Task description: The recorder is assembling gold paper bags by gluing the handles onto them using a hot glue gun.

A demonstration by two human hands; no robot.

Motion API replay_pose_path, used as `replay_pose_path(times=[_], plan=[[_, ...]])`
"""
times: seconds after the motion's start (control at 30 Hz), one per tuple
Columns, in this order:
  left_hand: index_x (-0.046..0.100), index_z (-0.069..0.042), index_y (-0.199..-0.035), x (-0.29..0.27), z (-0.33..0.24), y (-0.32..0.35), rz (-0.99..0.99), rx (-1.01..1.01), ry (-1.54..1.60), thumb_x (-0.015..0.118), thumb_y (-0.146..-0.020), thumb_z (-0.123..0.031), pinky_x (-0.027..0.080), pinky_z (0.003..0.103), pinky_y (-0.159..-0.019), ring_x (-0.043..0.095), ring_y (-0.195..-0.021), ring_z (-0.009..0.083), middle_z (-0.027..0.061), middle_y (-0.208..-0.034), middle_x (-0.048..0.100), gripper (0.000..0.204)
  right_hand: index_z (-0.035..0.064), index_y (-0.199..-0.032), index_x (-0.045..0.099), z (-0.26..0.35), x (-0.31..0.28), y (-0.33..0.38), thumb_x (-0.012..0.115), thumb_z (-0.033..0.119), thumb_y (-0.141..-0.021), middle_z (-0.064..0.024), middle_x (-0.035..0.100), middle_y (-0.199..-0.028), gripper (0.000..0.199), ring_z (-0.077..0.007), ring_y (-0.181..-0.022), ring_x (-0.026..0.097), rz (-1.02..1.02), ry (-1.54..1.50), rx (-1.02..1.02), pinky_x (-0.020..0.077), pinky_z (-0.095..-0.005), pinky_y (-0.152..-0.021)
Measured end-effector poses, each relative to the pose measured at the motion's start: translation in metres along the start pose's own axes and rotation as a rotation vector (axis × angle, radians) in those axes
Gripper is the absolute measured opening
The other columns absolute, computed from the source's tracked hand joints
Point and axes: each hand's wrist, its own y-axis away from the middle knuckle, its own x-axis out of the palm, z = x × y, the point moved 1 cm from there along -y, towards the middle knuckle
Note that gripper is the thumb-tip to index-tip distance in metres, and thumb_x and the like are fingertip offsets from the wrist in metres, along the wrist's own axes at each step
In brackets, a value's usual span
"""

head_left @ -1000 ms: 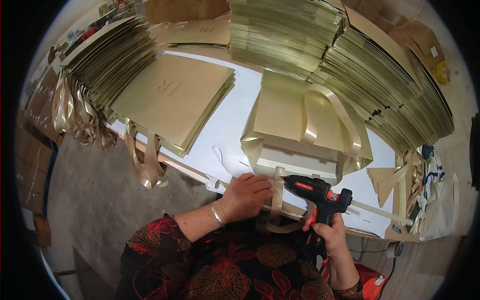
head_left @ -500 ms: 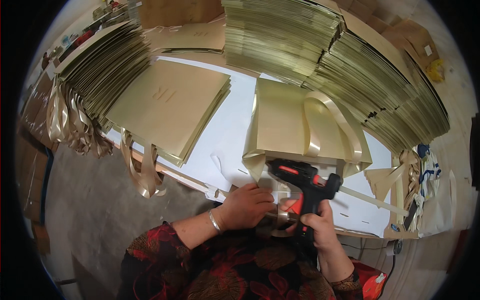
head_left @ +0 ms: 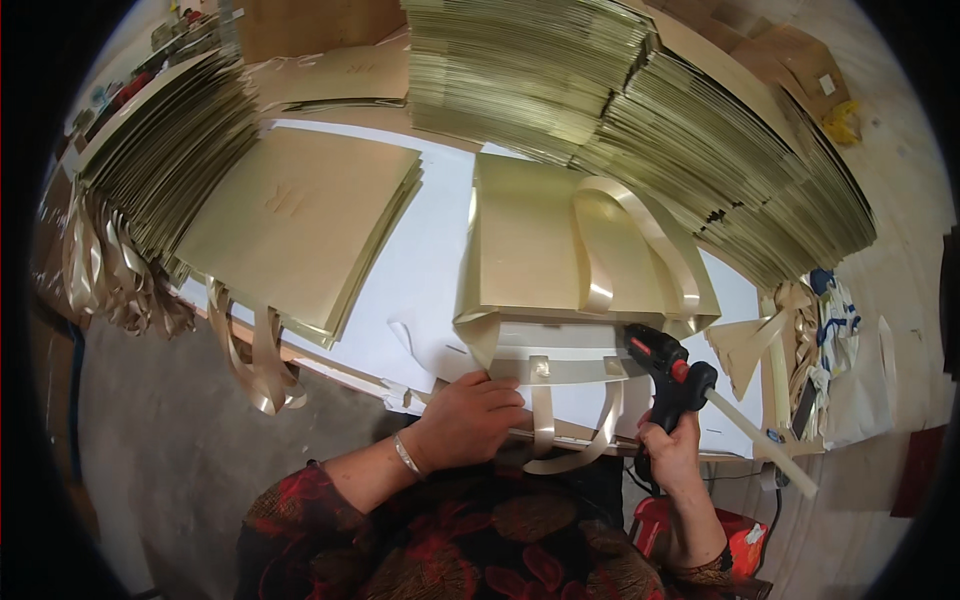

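A gold paper bag (head_left: 525, 240) lies on the table in front of me, a ribbon handle (head_left: 645, 215) looped over its upper side. At the bag's near, opened mouth runs a pale strip (head_left: 580, 372), from which a second ribbon handle (head_left: 543, 415) hangs toward me. My left hand (head_left: 473, 415) grips the mouth's left end, fingers bent together; the fingertips' exact hold is partly hidden. In my right hand (head_left: 672, 452) is a black and red hot glue gun (head_left: 665, 375), its nozzle over the right part of the strip. A long glue stick (head_left: 760, 440) sticks out behind it.
Several flat gold bags (head_left: 300, 220) lie to the left, beside a leaning stack (head_left: 165, 150) with dangling ribbons. Tall bag stacks (head_left: 520, 80) line the back and right. White paper (head_left: 420, 250) covers the table. A red bag (head_left: 740, 535) is below at right.
The glue gun in my right hand has moved right along the strip, uncovering the near ribbon handle. My left hand stays at the mouth's left end. The whole view has shifted slightly.
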Motion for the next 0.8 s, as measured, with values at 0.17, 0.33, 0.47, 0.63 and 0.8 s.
replay_pose_path(times=[0.17, 0.33, 0.47, 0.63, 0.8], plan=[[0.067, -0.01, -0.085, 0.005, 0.003, -0.001, 0.0, -0.049, 0.03, 0.064, -0.068, 0.002, 0.05, 0.035, -0.08, 0.065, -0.097, 0.0243, 0.0054, -0.092, 0.066, 0.02, -0.0008, -0.122, 0.046, -0.005, -0.009, 0.002, 0.055, 0.004, -0.08, -0.0146, 0.057, -0.077, 0.043, -0.0239, -0.069, 0.059, -0.039, 0.629, -0.165, 0.0475, -0.035, -0.064], [0.069, -0.001, -0.093, 0.008, 0.002, -0.003, -0.139, -0.657, 0.574, 0.052, -0.083, 0.003, 0.051, 0.031, -0.08, 0.067, -0.086, 0.0182, 0.0096, -0.093, 0.071, 0.02, 0.0001, -0.119, 0.05, 0.027, -0.041, 0.018, 0.063, 0.006, -0.076, -0.0096, 0.063, -0.082, 0.045, -0.0208, -0.07, 0.061, 0.119, 0.421, -0.214, 0.0475, -0.0314, -0.065], [0.067, 0.005, -0.094, 0.006, 0.004, -0.026, -0.475, -0.749, 1.109, 0.05, -0.087, 0.003, 0.05, 0.031, -0.087, 0.066, -0.091, 0.0189, 0.0131, -0.095, 0.071, 0.018, 0.0018, -0.114, 0.052, 0.024, -0.09, 0.05, 0.066, 0.002, -0.073, -0.0025, 0.06, -0.086, 0.044, -0.0106, -0.074, 0.057, -0.021, -0.042, 0.064, 0.0472, -0.026, -0.064], [0.063, 0.004, -0.103, 0.014, 0.039, -0.049, -0.54, -0.642, 1.102, 0.052, -0.089, -0.001, 0.05, 0.033, -0.084, 0.064, -0.091, 0.0182, 0.0128, -0.102, 0.069, 0.019, 0.0015, -0.123, 0.048, -0.019, -0.181, 0.067, 0.061, 0.003, -0.075, -0.0047, 0.058, -0.082, 0.05, -0.0135, -0.067, 0.058, -0.615, -0.155, -0.135, 0.0473, -0.0274, -0.058], [0.063, -0.003, -0.112, 0.012, 0.03, -0.081, 0.182, -0.37, -0.179, 0.053, -0.087, -0.019, 0.049, 0.046, -0.083, 0.062, -0.089, 0.0375, 0.0201, -0.098, 0.066, 0.03, 0.007, -0.131, 0.042, -0.085, -0.294, 0.074, 0.055, 0.004, -0.075, -0.0064, 0.056, -0.073, 0.058, -0.0156, -0.052, 0.055, -0.997, 0.235, 0.011, 0.0456, -0.0308, -0.047]])
